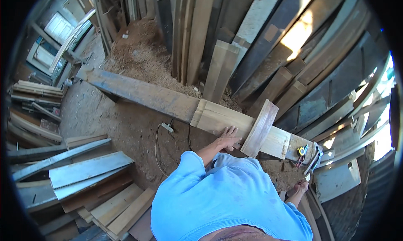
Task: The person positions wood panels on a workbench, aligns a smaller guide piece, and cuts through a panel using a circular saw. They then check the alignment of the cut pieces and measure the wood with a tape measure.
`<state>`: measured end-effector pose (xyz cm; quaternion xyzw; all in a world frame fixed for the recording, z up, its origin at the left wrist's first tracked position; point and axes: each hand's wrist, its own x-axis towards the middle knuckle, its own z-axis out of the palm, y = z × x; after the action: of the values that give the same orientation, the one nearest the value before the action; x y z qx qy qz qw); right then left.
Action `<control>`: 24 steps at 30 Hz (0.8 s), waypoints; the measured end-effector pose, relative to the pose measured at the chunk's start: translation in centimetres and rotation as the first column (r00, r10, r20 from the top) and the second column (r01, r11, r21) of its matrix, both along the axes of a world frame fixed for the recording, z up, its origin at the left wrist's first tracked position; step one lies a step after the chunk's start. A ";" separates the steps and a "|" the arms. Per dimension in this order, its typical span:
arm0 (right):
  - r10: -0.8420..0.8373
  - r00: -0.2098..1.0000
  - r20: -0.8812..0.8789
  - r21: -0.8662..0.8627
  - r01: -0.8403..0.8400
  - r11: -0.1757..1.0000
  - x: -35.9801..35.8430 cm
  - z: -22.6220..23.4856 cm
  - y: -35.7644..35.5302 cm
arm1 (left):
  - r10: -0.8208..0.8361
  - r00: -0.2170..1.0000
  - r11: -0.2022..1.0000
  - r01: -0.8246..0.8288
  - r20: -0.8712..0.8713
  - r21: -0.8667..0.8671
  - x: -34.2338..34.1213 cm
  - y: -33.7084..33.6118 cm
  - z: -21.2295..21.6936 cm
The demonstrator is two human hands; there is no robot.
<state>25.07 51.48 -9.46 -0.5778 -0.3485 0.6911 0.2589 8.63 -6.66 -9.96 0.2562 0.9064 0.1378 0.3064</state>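
Observation:
My left hand (pixel 228 138) lies with fingers spread on the near edge of a pale wooden board (pixel 218 115). That board rests lengthwise on a long narrow bench (pixel 147 92). Just right of the hand, a shorter plank (pixel 261 129) sits crosswise over the bench. Pale wood (pixel 275 142) continues beyond it. Low by the bench's right end is my right hand (pixel 300 186), its fingers curled. Something small and light shows at its fingertips, too small to name. Above it on the bench are a yellow tape measure (pixel 301 151) and a red-handled tool (pixel 300 160).
Tall boards (pixel 197 35) lean upright behind the bench, beside a heap of sawdust (pixel 142 47). Stacked planks (pixel 90 169) lie at the left. A white socket block (pixel 167 127) with a cable is on the dirt floor near the bench. More boards (pixel 340 178) crowd the right side.

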 end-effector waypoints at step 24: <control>0.412 0.910 -0.048 0.042 -0.410 0.911 -15.8 -3.2 -13.4 | -0.187 0.982 0.980 0.189 -0.027 0.059 -2.2 1.4 -2.4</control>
<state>9.28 38.06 -12.68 -0.4679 -0.4654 0.7407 0.1261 6.39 -5.25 -12.36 0.3514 0.8766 0.1335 0.3003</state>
